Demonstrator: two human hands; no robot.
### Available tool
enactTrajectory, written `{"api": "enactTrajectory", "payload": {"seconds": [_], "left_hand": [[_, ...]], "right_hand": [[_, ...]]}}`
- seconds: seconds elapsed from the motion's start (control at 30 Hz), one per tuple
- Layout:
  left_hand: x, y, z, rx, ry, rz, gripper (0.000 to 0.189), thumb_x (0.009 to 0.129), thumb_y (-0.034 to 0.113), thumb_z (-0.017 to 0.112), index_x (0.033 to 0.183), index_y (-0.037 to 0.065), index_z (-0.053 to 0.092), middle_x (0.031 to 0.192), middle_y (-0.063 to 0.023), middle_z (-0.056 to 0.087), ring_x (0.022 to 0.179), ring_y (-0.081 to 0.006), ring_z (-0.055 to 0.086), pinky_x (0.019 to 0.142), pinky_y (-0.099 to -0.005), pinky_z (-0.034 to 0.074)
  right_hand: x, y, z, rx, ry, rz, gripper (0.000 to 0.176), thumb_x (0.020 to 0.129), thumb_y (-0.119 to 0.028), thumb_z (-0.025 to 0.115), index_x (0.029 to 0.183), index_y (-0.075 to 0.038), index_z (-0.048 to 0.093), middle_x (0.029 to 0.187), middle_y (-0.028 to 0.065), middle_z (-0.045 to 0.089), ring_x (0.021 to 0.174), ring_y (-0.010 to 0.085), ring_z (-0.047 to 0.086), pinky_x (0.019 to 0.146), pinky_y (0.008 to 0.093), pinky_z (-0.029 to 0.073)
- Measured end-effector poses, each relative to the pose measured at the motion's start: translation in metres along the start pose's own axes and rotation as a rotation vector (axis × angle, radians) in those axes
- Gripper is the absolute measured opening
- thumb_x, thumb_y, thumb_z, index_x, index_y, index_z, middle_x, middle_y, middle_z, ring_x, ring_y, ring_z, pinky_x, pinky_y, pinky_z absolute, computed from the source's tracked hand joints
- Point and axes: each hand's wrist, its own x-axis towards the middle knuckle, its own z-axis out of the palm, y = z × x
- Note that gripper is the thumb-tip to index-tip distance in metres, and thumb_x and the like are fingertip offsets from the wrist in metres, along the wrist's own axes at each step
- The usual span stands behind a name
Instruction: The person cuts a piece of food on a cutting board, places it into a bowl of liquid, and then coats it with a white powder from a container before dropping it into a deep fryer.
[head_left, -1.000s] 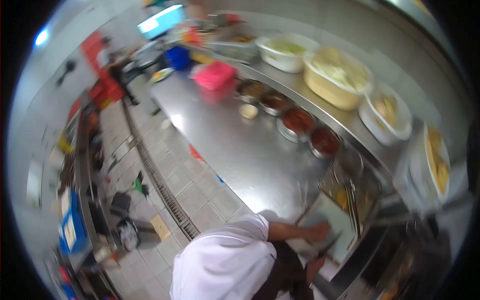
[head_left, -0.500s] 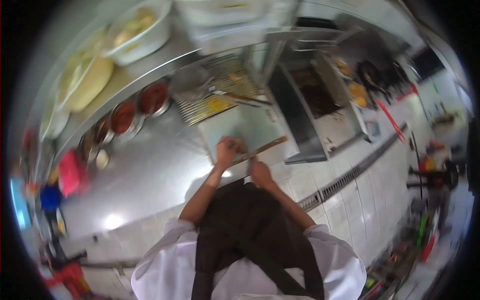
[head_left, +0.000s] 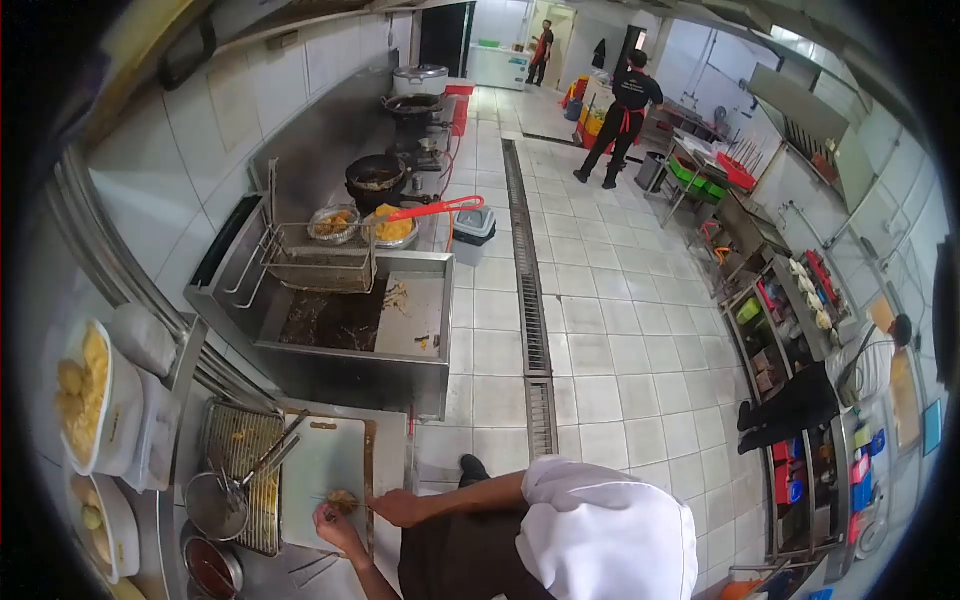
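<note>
A piece of browned food [head_left: 343, 499] lies on the pale cutting board [head_left: 323, 455] at the lower left. The fingers of my left hand [head_left: 335, 525] are closed against its near side. My right hand [head_left: 397, 508] is closed at the board's right edge, around what looks like a knife; its handle is hidden and only a thin line of blade shows by the food. Left of the board is a wire rack tray [head_left: 240, 430] with yellow crumbs. Tongs [head_left: 270, 455] and a round strainer [head_left: 217, 507] rest across it.
Beyond the board stands a fryer [head_left: 350, 350] with a raised basket [head_left: 320, 265] and red handle. White tubs [head_left: 115, 420] line the left shelf. Pans [head_left: 375, 180] sit on the stove. Several people are around, one standing [head_left: 620, 115] in the aisle. A drain grate [head_left: 530, 290] runs along the floor.
The view has swung right and up, bringing the aisle, stove and other people into sight. Both hands stay at the cutting board, around the food piece.
</note>
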Motion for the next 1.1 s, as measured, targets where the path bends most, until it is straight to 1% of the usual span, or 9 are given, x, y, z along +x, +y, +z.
{"api": "enactTrajectory", "payload": {"seconds": [0.13, 0.2, 0.23, 0.3, 0.4, 0.63, 0.8, 1.0, 1.1], "left_hand": [[0.004, -0.017, 0.006, 0.007, -0.007, 0.076, 0.023, 0.068, -0.009, 0.053, 0.089, -0.004, 0.059, 0.092, -0.0158, 0.061, 0.081, -0.0324, 0.06, 0.068, -0.0405, 0.048], [0.0, 0.019, -0.007, -0.178, -0.093, -0.165, 0.031, 0.075, -0.005, 0.055, 0.105, -0.005, 0.057, 0.099, -0.0187, 0.06, 0.088, -0.0344, 0.06, 0.08, -0.0424, 0.048], [-0.001, 0.022, -0.007, -0.178, -0.09, -0.164, 0.031, 0.075, -0.005, 0.055, 0.105, -0.005, 0.057, 0.099, -0.0187, 0.06, 0.088, -0.0344, 0.06, 0.08, -0.0424, 0.048], [-0.002, 0.023, -0.008, 0.042, -0.009, 0.273, 0.041, 0.07, -0.007, 0.05, 0.111, -0.003, 0.053, 0.114, -0.0194, 0.052, 0.105, -0.038, 0.052, 0.091, -0.0458, 0.041], [0.001, 0.015, -0.003, -0.012, -0.155, 0.263, 0.041, 0.073, -0.003, 0.049, 0.114, -0.004, 0.052, 0.121, -0.021, 0.049, 0.117, -0.039, 0.044, 0.101, -0.0468, 0.032], [0.049, 0.018, 0.005, -0.036, -0.314, 0.492, 0.034, 0.082, 0.008, 0.048, 0.114, -0.003, 0.052, 0.126, -0.0206, 0.048, 0.121, -0.0385, 0.042, 0.104, -0.0455, 0.032], [0.084, 0.013, 0.026, -0.037, -0.705, 0.51, 0.035, 0.085, 0.014, 0.05, 0.116, 0.0, 0.051, 0.128, -0.0179, 0.047, 0.122, -0.0363, 0.042, 0.104, -0.0436, 0.031], [0.083, 0.009, 0.028, -0.115, -0.779, 0.609, 0.037, 0.085, 0.018, 0.052, 0.118, 0.001, 0.05, 0.127, -0.018, 0.047, 0.122, -0.036, 0.04, 0.103, -0.0442, 0.03], [0.085, 0.001, 0.031, -0.116, -0.808, 0.594, 0.038, 0.085, 0.02, 0.052, 0.119, 0.001, 0.049, 0.128, -0.018, 0.046, 0.124, -0.0364, 0.039, 0.103, -0.0447, 0.03]], "right_hand": [[0.0, -0.001, 0.002, -0.017, -0.065, 0.056, 0.035, 0.078, -0.005, 0.052, 0.109, 0.007, 0.04, 0.075, 0.022, 0.062, 0.076, 0.0393, 0.063, 0.062, 0.0494, 0.049], [0.0, -0.002, 0.001, 0.006, -0.074, 0.057, 0.034, 0.078, -0.005, 0.052, 0.108, 0.006, 0.041, 0.074, 0.0218, 0.062, 0.075, 0.0395, 0.063, 0.062, 0.049, 0.049], [0.0, -0.003, 0.0, 0.006, -0.073, 0.055, 0.034, 0.078, -0.005, 0.052, 0.108, 0.006, 0.041, 0.074, 0.0218, 0.062, 0.075, 0.0395, 0.063, 0.062, 0.049, 0.049], [0.001, -0.007, -0.001, -0.019, -0.061, 0.082, 0.032, 0.078, -0.006, 0.053, 0.106, 0.006, 0.041, 0.072, 0.0217, 0.062, 0.073, 0.0388, 0.064, 0.06, 0.0483, 0.05], [0.003, -0.012, -0.003, -0.015, -0.02, 0.104, 0.03, 0.079, -0.007, 0.053, 0.104, 0.005, 0.043, 0.071, 0.0217, 0.062, 0.072, 0.0378, 0.065, 0.058, 0.0478, 0.051], [0.014, -0.017, 0.003, -0.188, -0.101, 0.026, 0.028, 0.082, -0.008, 0.051, 0.106, 0.005, 0.043, 0.072, 0.0203, 0.063, 0.073, 0.0364, 0.066, 0.057, 0.046, 0.051], [0.018, -0.022, -0.001, -0.181, -0.122, 0.035, 0.029, 0.086, -0.008, 0.048, 0.11, 0.006, 0.044, 0.074, 0.0197, 0.063, 0.073, 0.0361, 0.066, 0.058, 0.0448, 0.052], [0.026, -0.03, -0.001, -0.085, -0.186, 0.159, 0.027, 0.087, -0.01, 0.047, 0.109, 0.006, 0.045, 0.076, 0.0207, 0.064, 0.075, 0.0375, 0.066, 0.059, 0.0471, 0.052], [0.027, -0.024, 0.013, -0.137, -0.122, 0.056, 0.026, 0.087, -0.009, 0.047, 0.108, 0.006, 0.045, 0.077, 0.021, 0.064, 0.074, 0.0375, 0.066, 0.058, 0.0478, 0.052]]}}
